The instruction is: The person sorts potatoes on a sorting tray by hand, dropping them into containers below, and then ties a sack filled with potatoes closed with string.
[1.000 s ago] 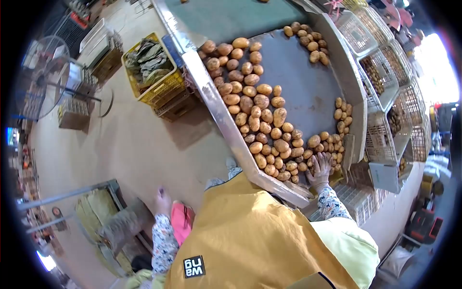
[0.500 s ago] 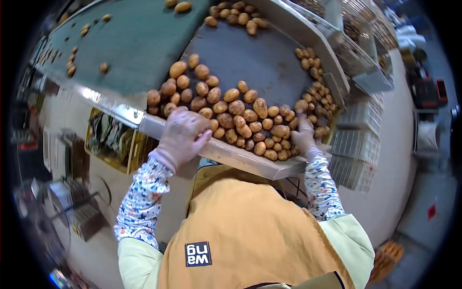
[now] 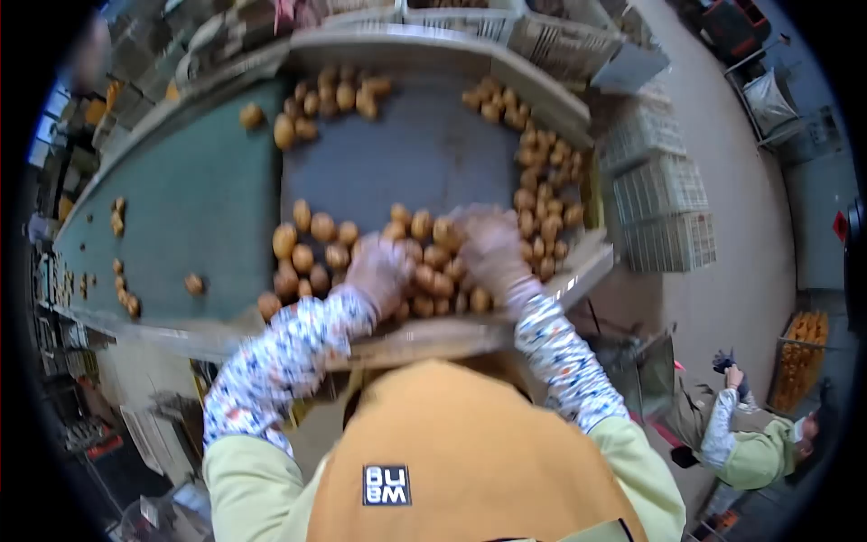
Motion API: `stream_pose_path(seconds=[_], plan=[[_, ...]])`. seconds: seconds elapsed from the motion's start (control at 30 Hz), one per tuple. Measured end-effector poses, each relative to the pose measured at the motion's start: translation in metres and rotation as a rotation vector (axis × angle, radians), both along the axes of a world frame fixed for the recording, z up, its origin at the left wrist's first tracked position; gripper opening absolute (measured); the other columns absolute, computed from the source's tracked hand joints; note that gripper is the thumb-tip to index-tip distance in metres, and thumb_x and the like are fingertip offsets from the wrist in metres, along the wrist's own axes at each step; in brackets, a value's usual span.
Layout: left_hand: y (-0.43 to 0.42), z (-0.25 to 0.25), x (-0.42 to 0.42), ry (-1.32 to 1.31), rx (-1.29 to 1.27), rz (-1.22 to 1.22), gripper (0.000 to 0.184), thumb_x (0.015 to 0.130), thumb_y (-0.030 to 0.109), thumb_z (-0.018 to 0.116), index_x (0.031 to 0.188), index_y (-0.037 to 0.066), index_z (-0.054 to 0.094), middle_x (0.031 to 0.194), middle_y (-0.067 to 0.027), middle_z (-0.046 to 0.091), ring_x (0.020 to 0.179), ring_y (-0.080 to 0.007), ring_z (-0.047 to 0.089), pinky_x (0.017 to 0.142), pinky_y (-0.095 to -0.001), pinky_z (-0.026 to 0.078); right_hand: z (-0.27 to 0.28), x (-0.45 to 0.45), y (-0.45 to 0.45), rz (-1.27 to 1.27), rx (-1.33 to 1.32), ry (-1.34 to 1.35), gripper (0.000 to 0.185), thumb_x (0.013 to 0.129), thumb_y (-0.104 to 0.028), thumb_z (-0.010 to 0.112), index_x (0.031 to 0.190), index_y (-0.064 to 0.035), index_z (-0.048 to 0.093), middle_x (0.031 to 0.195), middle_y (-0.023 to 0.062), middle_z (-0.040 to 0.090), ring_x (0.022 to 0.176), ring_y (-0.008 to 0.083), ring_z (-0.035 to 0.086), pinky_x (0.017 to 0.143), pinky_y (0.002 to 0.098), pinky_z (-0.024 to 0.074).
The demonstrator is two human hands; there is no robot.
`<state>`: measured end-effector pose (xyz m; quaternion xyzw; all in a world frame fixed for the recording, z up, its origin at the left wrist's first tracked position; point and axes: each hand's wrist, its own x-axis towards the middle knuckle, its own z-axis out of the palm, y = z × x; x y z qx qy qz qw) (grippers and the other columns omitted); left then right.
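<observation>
Many small brown-yellow potatoes (image 3: 433, 282) lie along the near side of a grey sorting table (image 3: 388, 163). My left hand (image 3: 381, 271) is in among them, touching potatoes near the front rim (image 3: 424, 341). To its right, my right hand (image 3: 492, 244) also rests against the potatoes, knuckles up. Motion blurs the fingers of both hands, and potatoes partly hide them, so I cannot see whether either one grips a potato. More potatoes (image 3: 542, 181) are heaped along the right edge, and another group (image 3: 339, 95) sits at the far left corner.
A green conveyor belt (image 3: 190, 199) with scattered potatoes joins the table on the left. White crates (image 3: 664, 190) are stacked beyond the right edge, with more crates (image 3: 560, 45) behind. Another person (image 3: 754, 443) is at the lower right, near orange mesh sacks (image 3: 799, 352).
My left hand has left the front rim and moved in among the potatoes. My right hand has shifted left from the right corner. The view has turned, bringing another person into sight.
</observation>
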<state>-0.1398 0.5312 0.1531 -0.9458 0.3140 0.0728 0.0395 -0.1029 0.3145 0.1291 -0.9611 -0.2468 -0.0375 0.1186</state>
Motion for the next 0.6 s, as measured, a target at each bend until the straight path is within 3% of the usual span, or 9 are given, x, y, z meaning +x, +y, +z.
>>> stream_pose_path(seconds=[0.1, 0.23, 0.27, 0.33, 0.37, 0.43, 0.5, 0.57, 0.6], plan=[[-0.001, 0.032, -0.005, 0.084, -0.043, 0.041, 0.028, 0.069, 0.031, 0.066, 0.089, 0.012, 0.061, 0.089, -0.007, 0.058, 0.089, -0.0244, 0.055, 0.086, -0.0405, 0.04, -0.029, 0.02, 0.022, 0.049, 0.016, 0.216, 0.058, 0.069, -0.009, 0.059, 0.126, -0.0195, 0.051, 0.106, 0.0103, 0.056, 0.107, 0.0284, 0.051, 0.095, 0.0464, 0.037], [0.026, 0.069, -0.044, -0.139, -0.583, 0.216, 0.029, 0.07, 0.027, 0.07, 0.093, 0.011, 0.061, 0.091, -0.0061, 0.06, 0.093, -0.0246, 0.058, 0.093, -0.0446, 0.041, -0.014, 0.053, 0.01, 0.129, 0.136, 0.411, 0.061, 0.063, -0.016, 0.065, 0.123, -0.017, 0.053, 0.108, 0.013, 0.057, 0.102, 0.0344, 0.055, 0.09, 0.0449, 0.0434], [0.037, 0.074, -0.055, -0.223, -0.602, 0.309, 0.03, 0.07, 0.025, 0.071, 0.095, 0.011, 0.061, 0.093, -0.0068, 0.061, 0.094, -0.0248, 0.058, 0.094, -0.045, 0.04, -0.037, 0.064, 0.004, 0.141, 0.39, 0.378, 0.063, 0.062, -0.016, 0.065, 0.124, -0.0142, 0.052, 0.104, 0.0126, 0.058, 0.097, 0.0323, 0.058, 0.089, 0.0437, 0.0457], [0.061, 0.081, -0.074, -0.378, -0.587, 0.489, 0.031, 0.071, 0.022, 0.071, 0.097, 0.009, 0.06, 0.096, -0.0074, 0.061, 0.095, -0.0254, 0.057, 0.096, -0.0448, 0.039, -0.035, 0.089, 0.01, -0.075, 1.225, 1.083, 0.061, 0.068, -0.008, 0.061, 0.127, -0.01, 0.046, 0.099, 0.0077, 0.054, 0.087, 0.0183, 0.057, 0.075, 0.0321, 0.0511], [0.069, 0.079, -0.082, -0.449, -0.568, 0.583, 0.031, 0.071, 0.02, 0.071, 0.097, 0.008, 0.06, 0.094, -0.0072, 0.062, 0.093, -0.0255, 0.058, 0.094, -0.0452, 0.04, -0.01, 0.096, 0.023, -0.021, 1.668, 1.257, 0.06, 0.075, -0.002, 0.056, 0.132, -0.0123, 0.043, 0.104, 0.0084, 0.053, 0.087, 0.0148, 0.056, 0.071, 0.027, 0.0512], [0.075, 0.064, -0.091, -0.467, -0.572, 0.749, 0.03, 0.069, 0.017, 0.071, 0.096, 0.009, 0.06, 0.093, -0.0066, 0.062, 0.092, -0.0257, 0.058, 0.092, -0.0458, 0.041, 0.062, 0.105, 0.055, 0.056, 1.695, 1.216, 0.063, 0.075, 0.001, 0.055, 0.134, -0.0106, 0.039, 0.103, 0.0076, 0.053, 0.088, 0.0151, 0.057, 0.072, 0.028, 0.0517], [0.074, 0.072, -0.083, -0.437, -0.599, 0.661, 0.029, 0.07, 0.015, 0.071, 0.096, 0.01, 0.06, 0.092, -0.006, 0.062, 0.091, -0.0262, 0.058, 0.09, -0.0458, 0.042, 0.116, 0.1, 0.109, 0.245, 1.547, 0.781, 0.059, 0.075, 0.0, 0.057, 0.132, -0.0099, 0.043, 0.106, 0.0111, 0.055, 0.083, 0.0177, 0.058, 0.071, 0.0283, 0.0515], [0.076, 0.069, -0.086, -0.45, -0.594, 0.632, 0.029, 0.071, 0.015, 0.07, 0.097, 0.011, 0.06, 0.091, -0.0057, 0.063, 0.09, -0.0263, 0.059, 0.088, -0.0451, 0.043, 0.175, 0.095, 0.157, 0.628, 1.018, -0.314, 0.052, 0.087, -0.014, 0.054, 0.136, -0.0116, 0.038, 0.109, 0.0125, 0.054, 0.079, 0.0176, 0.055, 0.068, 0.0286, 0.0484], [0.079, 0.07, -0.088, -0.475, -0.652, 0.642, 0.028, 0.071, 0.016, 0.07, 0.097, 0.01, 0.061, 0.091, -0.0061, 0.063, 0.09, -0.0262, 0.059, 0.087, -0.0449, 0.044, 0.222, 0.082, 0.177, 0.814, 1.059, -0.554, 0.049, 0.085, -0.005, 0.053, 0.133, -0.0089, 0.041, 0.108, 0.0147, 0.054, 0.078, 0.0184, 0.055, 0.067, 0.0316, 0.0484]])
